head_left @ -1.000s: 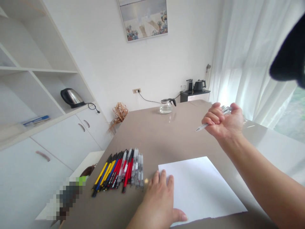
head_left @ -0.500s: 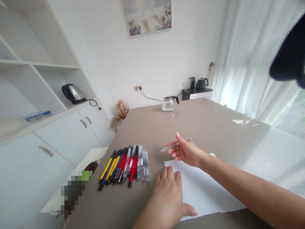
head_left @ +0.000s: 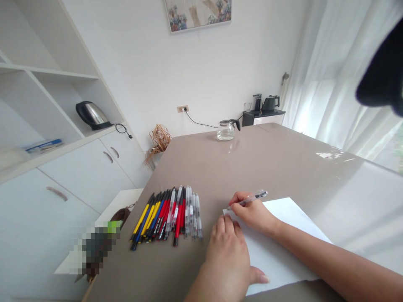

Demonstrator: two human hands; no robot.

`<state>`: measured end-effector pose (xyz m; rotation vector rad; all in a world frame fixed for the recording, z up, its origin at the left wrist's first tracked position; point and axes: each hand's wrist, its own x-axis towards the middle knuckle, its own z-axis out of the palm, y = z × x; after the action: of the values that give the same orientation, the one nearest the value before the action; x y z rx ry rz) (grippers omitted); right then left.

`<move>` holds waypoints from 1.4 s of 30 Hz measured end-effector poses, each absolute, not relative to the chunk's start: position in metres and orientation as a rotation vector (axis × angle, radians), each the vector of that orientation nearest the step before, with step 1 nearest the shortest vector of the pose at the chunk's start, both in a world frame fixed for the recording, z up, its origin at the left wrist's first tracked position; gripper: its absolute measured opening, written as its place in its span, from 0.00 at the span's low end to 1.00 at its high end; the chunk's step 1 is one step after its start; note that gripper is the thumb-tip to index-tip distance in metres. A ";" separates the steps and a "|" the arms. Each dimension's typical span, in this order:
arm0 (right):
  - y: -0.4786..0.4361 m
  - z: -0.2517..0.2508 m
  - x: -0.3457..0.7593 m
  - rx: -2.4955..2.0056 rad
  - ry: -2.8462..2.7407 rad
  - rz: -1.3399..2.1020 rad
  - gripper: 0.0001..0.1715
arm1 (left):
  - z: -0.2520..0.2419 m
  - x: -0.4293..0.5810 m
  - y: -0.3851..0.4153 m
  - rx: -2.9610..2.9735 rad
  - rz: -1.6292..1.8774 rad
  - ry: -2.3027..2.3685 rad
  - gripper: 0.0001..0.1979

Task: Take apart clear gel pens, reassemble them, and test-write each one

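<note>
Head view: the right hand (head_left: 252,212) pinches a clear pen (head_left: 255,196) at one corner of white paper (head_left: 273,256); the left hand (head_left: 227,256) rests on its edge, thumb spread. Nearby pens (head_left: 162,217) carry illegible labels (head_left: 176,213).

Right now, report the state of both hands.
Left hand: open, palm down on the white sheet of paper.
Right hand: closed, holding a transparent-barrelled pen.
</note>
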<state>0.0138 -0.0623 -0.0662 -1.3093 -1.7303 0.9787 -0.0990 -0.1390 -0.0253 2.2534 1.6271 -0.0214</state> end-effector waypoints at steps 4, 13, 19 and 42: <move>-0.062 -0.068 0.011 -1.319 -1.786 0.893 0.09 | -0.023 -0.105 -0.136 2.291 -0.064 1.639 0.52; -0.063 -0.068 0.010 -1.362 -1.839 0.885 0.09 | -0.022 -0.116 -0.134 2.232 -0.097 1.611 0.52; -0.064 -0.067 0.010 -1.377 -1.870 0.876 0.09 | -0.023 -0.119 -0.134 2.204 -0.101 1.606 0.51; -0.065 -0.069 0.009 -1.329 -1.847 0.917 0.10 | -0.021 -0.118 -0.133 2.193 -0.129 1.600 0.52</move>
<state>0.0092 -0.0652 -0.0690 -1.3288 -1.8471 0.9167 -0.1175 -0.1327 -0.0208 2.1926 1.6005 -0.1288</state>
